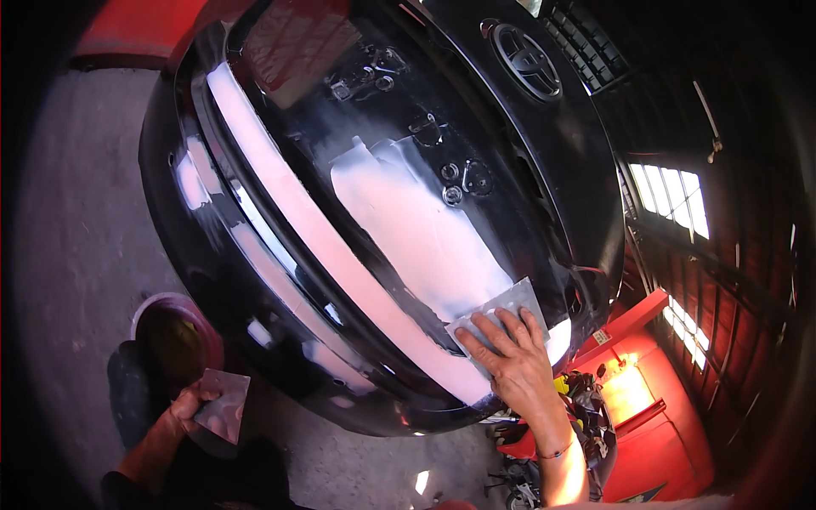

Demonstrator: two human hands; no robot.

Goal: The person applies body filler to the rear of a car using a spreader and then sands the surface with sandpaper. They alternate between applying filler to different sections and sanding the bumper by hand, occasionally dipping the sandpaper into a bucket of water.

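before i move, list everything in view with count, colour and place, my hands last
car: one, black, across the centre
pale patches: several, pinkish white, on the car
badge: one, silver grey, upper right of the car
left sheet: one, grey, lower left
right sheet: one, grey, against the car
bucket: one, pinkish, on the floor, lower left
floor: one, grey, left and bottom
windows: at least two, bright white, right
motorbike: at least one, red and black, lower right
bracelet: one, dark, right wrist
left hand: one, bare, holding the left sheet
right hand: one, bare, fingers spread on the right sheet
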